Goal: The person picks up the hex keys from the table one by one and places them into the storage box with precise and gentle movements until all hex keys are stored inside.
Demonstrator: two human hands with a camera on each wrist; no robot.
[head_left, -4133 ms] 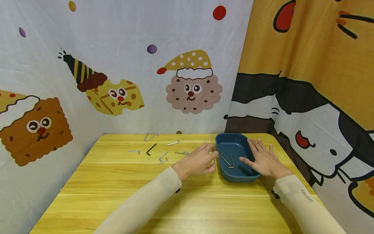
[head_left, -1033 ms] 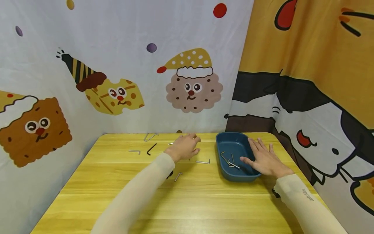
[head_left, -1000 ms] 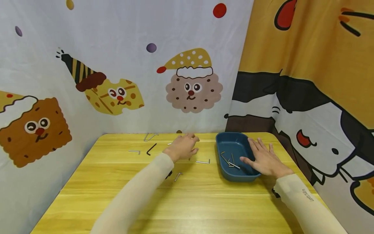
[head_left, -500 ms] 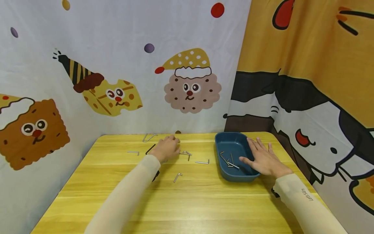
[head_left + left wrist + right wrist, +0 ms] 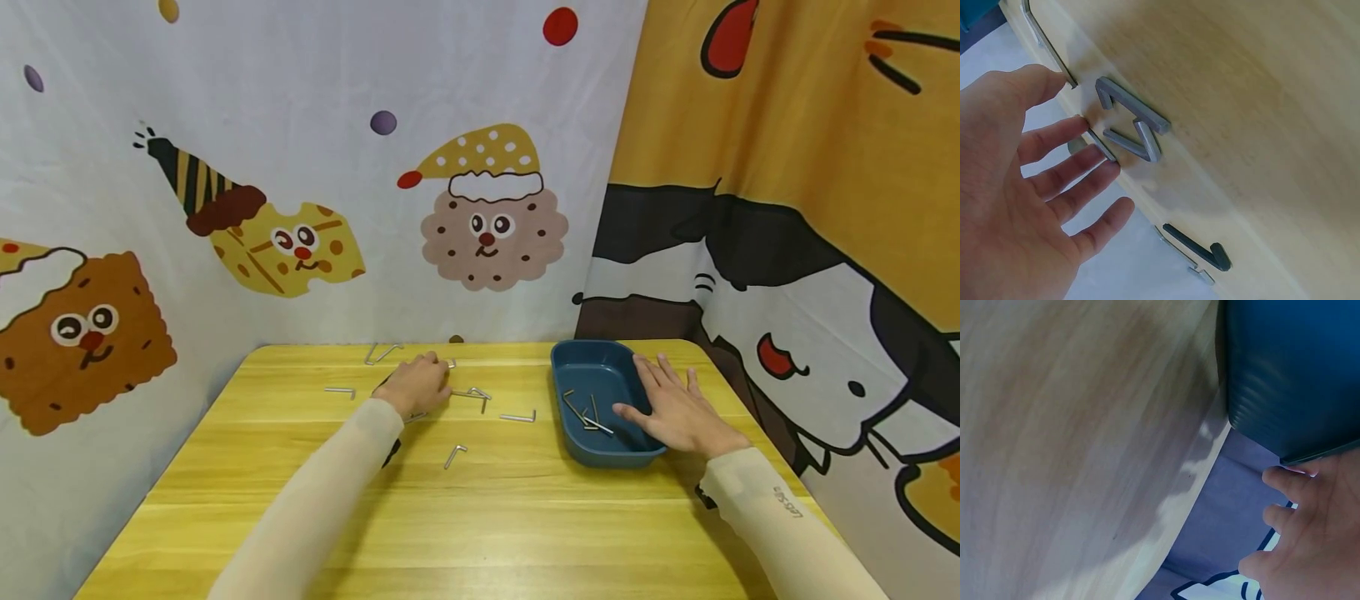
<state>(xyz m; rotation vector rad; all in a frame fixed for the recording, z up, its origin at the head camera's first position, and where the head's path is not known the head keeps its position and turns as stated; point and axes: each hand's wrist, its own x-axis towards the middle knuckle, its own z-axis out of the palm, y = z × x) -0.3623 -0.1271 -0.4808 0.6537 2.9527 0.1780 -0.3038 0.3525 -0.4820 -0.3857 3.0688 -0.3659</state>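
The left hand (image 5: 414, 385) hangs low over the table (image 5: 480, 533), thumb and fingers apart and loosely bent, with nothing gripped between them. In the left wrist view a silver key (image 5: 1102, 146) lies just beyond its fingertips; whether they touch it cannot be told. Two more silver keys — a thick one (image 5: 1135, 105) and a thinner one (image 5: 1147, 144) — lie near the thumb and fingers, and the black key (image 5: 1192, 242) rests past the little finger.

Taking the left hand as the dial's centre in the head view, a pair of crossed keys (image 5: 471, 393) lies just beside it at three o'clock, a single key (image 5: 516, 417) farther out a little past three, a short key (image 5: 453, 457) at five, a lone key (image 5: 340, 390) at nine and two angled keys (image 5: 384, 353) at about ten.

The blue tray (image 5: 611, 460) stands well apart at three o'clock, holding a few loose keys (image 5: 598, 426) (they overlap too much to count). The right hand (image 5: 678, 412) rests on its rim at three o'clock, fingers spread and straight, thumb reaching over the inside.
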